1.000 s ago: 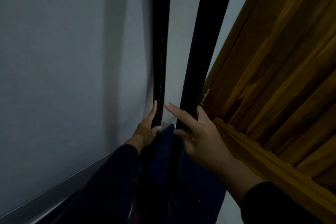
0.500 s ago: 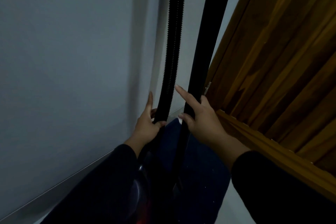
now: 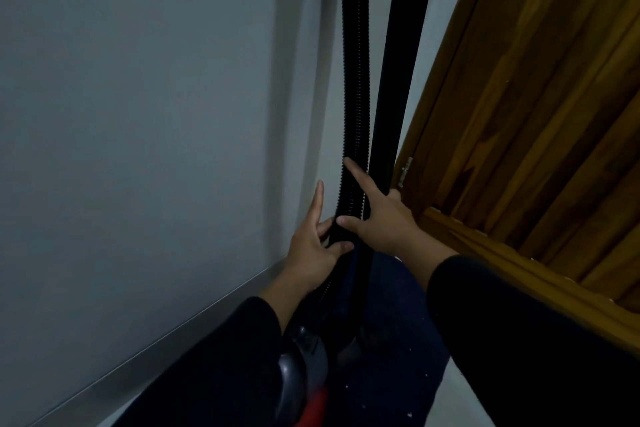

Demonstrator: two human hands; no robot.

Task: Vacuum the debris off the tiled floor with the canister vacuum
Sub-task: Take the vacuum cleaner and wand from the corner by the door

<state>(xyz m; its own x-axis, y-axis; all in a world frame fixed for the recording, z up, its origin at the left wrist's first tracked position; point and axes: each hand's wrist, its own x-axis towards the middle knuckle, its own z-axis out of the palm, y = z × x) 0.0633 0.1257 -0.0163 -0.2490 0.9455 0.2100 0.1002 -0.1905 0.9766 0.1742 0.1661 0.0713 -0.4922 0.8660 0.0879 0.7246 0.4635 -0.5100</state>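
A black ribbed vacuum hose [image 3: 355, 80] runs up out of view beside a smooth black wand tube [image 3: 398, 73], both standing in the room's corner. My left hand [image 3: 313, 246] grips the hose low down, thumb across its front and index finger pointing up along the wall. My right hand [image 3: 379, 215] reaches across both, thumb on the hose and fingers behind the wand, index finger lying up the hose. The canister vacuum's grey and red body [image 3: 304, 381] shows at the bottom, partly hidden by my left sleeve.
A grey wall [image 3: 138, 114] with a pale skirting strip [image 3: 156, 340] fills the left. A wooden door [image 3: 536, 97] and its frame stand on the right. A dark blue mat [image 3: 398, 374] speckled with white debris lies under the vacuum, with pale floor [image 3: 460, 406] beside it.
The hose has swung right until it lies against the wand. My right hand has slid left from the wand onto both. My left hand has kept its hold on the hose.
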